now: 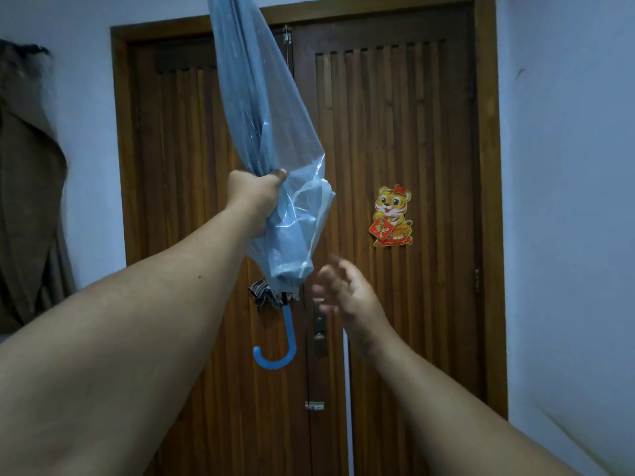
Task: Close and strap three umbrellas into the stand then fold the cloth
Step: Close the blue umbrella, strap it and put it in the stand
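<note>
Wooden double doors [378, 201] behind, a person held a closed blue umbrella [264, 139] tip-up.

The left hand [256, 199] had its fingers closed tightly around the gathered canopy, probably to keep the loose plastic folds together for strapping; the curved handle [280, 341] hung below. The right hand [343, 290], blurred, was open and empty, just beside the lower edge of the canopy. No stand or cloth was visible.
</note>
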